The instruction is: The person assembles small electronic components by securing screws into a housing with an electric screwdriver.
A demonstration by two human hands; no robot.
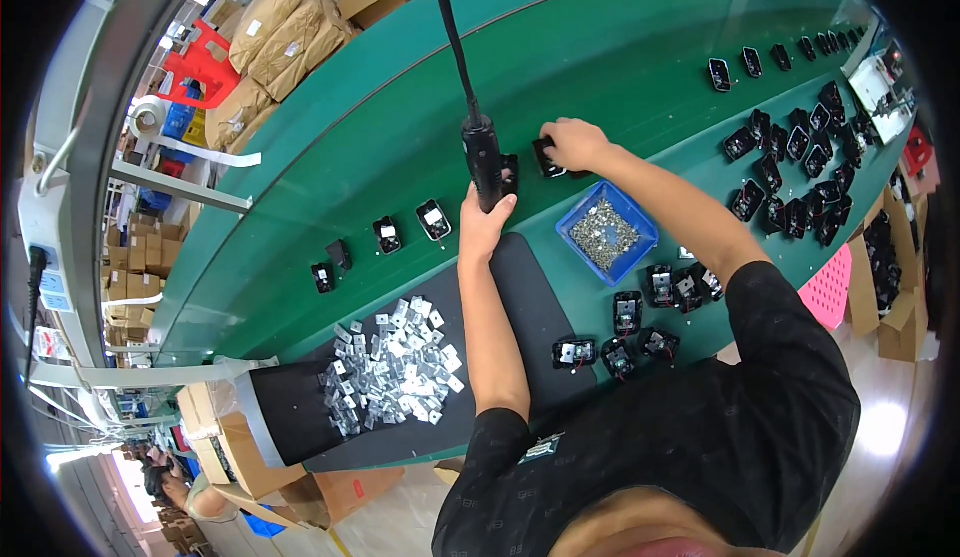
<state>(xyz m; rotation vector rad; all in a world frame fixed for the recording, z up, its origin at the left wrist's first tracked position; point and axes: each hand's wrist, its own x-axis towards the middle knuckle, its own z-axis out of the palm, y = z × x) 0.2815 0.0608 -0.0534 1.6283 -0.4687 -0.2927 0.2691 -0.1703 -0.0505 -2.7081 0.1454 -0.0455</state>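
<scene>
My left hand (484, 225) is wrapped round a black electric screwdriver (482, 152) that hangs upright on a cable from above. Behind the screwdriver, partly hidden by it, lies a black plastic housing (511, 173). My right hand (580, 145) reaches over the green belt, its fingers curled onto another black housing (549, 158); the fingertips are partly hidden. Just below that hand a blue tray (612, 275) holds many small screws (605, 235). Left of my left forearm, small clear and silvery square pieces (395, 362) are heaped on a black mat (545, 307).
Several housings with parts inside (628, 312) stand near my body, right of the mat. More black housings (800, 162) cover the bench at the right. Along the belt (640, 97) lie housings (433, 219). A pink perforated stool (828, 287) and a cardboard box (885, 302) stand beyond.
</scene>
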